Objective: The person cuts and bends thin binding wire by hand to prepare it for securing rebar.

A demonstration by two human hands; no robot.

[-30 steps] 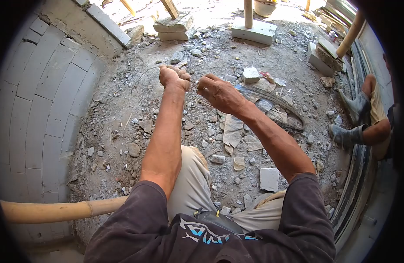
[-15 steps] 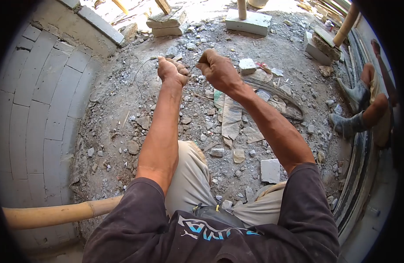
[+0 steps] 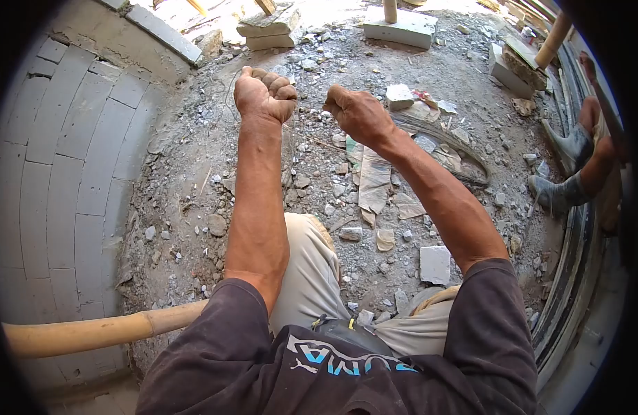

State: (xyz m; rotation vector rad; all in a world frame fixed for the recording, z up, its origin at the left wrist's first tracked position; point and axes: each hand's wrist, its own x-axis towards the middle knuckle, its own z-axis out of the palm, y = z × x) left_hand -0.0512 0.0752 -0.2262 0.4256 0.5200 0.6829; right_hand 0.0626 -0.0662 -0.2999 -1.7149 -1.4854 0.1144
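Observation:
Both arms reach forward over the rubble-strewn ground (image 3: 187, 228). My left hand (image 3: 263, 95) is closed with its curled fingers turned up; a thin dark wire (image 3: 230, 93) shows beside it, and what the fingers hold is too small to make out. To its right, my right hand (image 3: 360, 114) is closed in a pinch, knuckles up, and whatever sits between the fingertips is hidden. The hands are apart. Nearest to my right hand lie a white block piece (image 3: 400, 97) and a coil of dark wire (image 3: 464, 149).
A block wall (image 3: 77, 152) rises on the left, with a bamboo pole (image 3: 104, 332) low in front of it. Blocks (image 3: 400, 29) support poles ahead. Another person's boots (image 3: 558, 190) are at the right, near long dark strips (image 3: 571, 270). Flattened sacking (image 3: 373, 183) lies mid-ground.
My hands have moved further apart: the left one slightly left, the right one slightly right. Both stay closed. The view has shifted slightly.

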